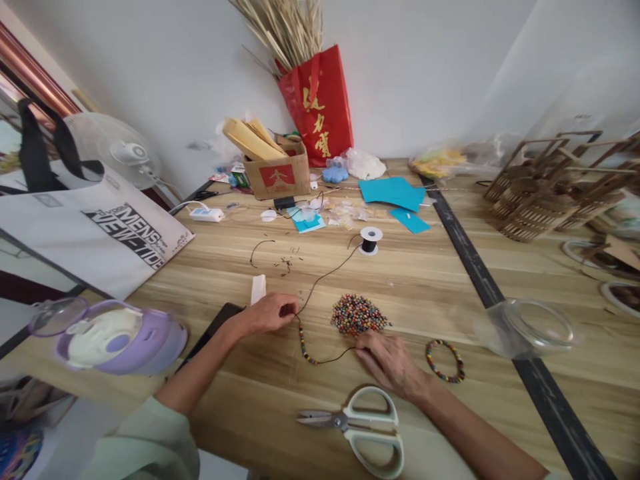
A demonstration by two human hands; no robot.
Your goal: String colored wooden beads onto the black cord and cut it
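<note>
My left hand rests on the wooden table, fingers pinched on a thin black cord that runs up to a small white spool. A short row of coloured beads hangs on the cord below that hand. My right hand lies fingers down at the near edge of a heap of coloured beads, pinching the cord's free end. A finished bead bracelet lies just right of it.
White-handled scissors lie near the front edge. A dark phone, a purple-and-white device, a printed tote bag, a cardboard box, a red bag, blue paper, a clear lid and wooden racks surround the work.
</note>
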